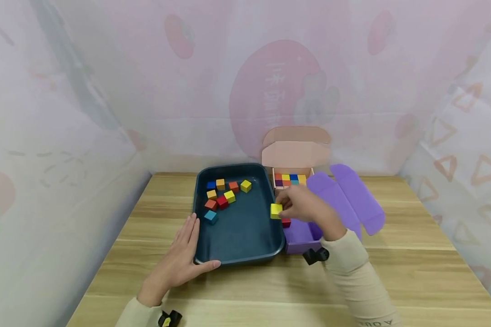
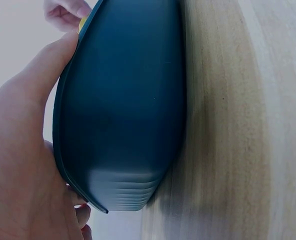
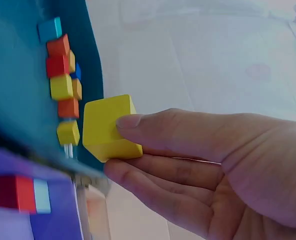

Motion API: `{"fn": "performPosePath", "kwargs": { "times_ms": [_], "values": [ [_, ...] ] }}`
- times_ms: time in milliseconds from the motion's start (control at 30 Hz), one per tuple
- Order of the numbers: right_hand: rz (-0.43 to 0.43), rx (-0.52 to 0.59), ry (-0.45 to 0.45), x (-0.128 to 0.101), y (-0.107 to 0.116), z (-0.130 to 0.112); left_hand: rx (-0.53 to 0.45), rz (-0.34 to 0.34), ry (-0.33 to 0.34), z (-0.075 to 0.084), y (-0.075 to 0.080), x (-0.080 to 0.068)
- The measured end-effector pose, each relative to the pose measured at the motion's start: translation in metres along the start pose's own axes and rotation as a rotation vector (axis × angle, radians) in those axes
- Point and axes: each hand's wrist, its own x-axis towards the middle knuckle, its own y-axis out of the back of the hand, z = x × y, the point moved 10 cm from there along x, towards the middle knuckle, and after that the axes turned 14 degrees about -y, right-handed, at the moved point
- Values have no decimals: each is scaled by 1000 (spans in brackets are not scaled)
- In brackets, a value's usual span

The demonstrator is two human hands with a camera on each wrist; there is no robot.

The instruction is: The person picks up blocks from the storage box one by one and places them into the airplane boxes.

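Head view: the right hand (image 1: 307,206) pinches a yellow cube (image 1: 276,211) at the dark tray's (image 1: 239,236) three-o'clock rim. Left wrist view: the left hand (image 2: 23,165), fingers straight, presses the tray wall. Right wrist view: thumb and fingers (image 3: 153,125) pinch the cube.

Probably a staged recording booth, wooden table (image 1: 413,254), printed pastel fabric backdrop (image 1: 106,91) on three sides

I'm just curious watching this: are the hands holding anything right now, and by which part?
The right hand pinches a yellow cube by its sides, thumb on one face, fingers beneath. The left hand holds nothing; it rests flat against the dark tray's near corner.
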Motion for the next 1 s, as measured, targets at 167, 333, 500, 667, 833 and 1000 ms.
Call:
{"fn": "performPosePath", "kwargs": {
  "times_ms": [167,333,500,667,833,1000],
  "values": [
    [-13,2,-63,-11,5,25,-2,6,-6,2,1,0],
    [-35,-15,-116,-16,-4,48,1,6,-6,2,1,-1],
    [-51,-23,-145,-13,-26,71,8,7,-5,3,1,-2],
    [-58,-33,-171,-9,-46,87,12,5,-5,2,0,0],
    [-73,-18,-168,-6,-58,94,6,-9,10,0,-2,0],
    [-43,-6,-165,-6,-59,94,8,-11,17,0,-2,0]
  ]
}}
